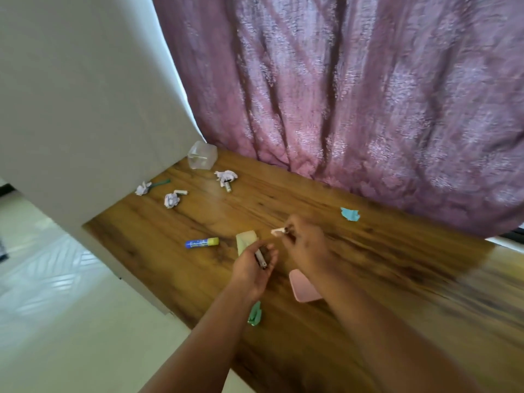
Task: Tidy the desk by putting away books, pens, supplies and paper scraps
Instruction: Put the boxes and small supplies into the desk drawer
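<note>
— Both hands are busy over the middle of the table [368, 268]. Left hand [252, 269] curls round a short pen [260, 259]; right hand [304, 245] pinches a small white cap [277, 231] at its fingertips.

— Which way does the pen lie?

— Its long axis runs from the far left toward the person, dark tip nearest the wrist. The cap points left, away from the right hand, well clear of the pen.

— What sits closest?

— A pale yellow pad [246, 241] just beyond the left hand, partly under it. A glue stick [202, 242] lies to its left, yellow cap pointing right. A pink object [303, 287] shows beneath the right forearm, and a green scrap [254, 313] under the left wrist.

— Farther out?

— A teal scrap [350, 214] to the right, alone. Three crumpled paper balls [172, 199] toward the far left corner, with a second pen [227, 187] touching one, a white stub and a green stick beside the others, and a clear container [202, 158] at the corner.

— Room to move?

— Bare wood stretches right of the hands. The table's left edge is near the glue stick; a purple curtain [354, 89] hangs along the far edge.
</note>
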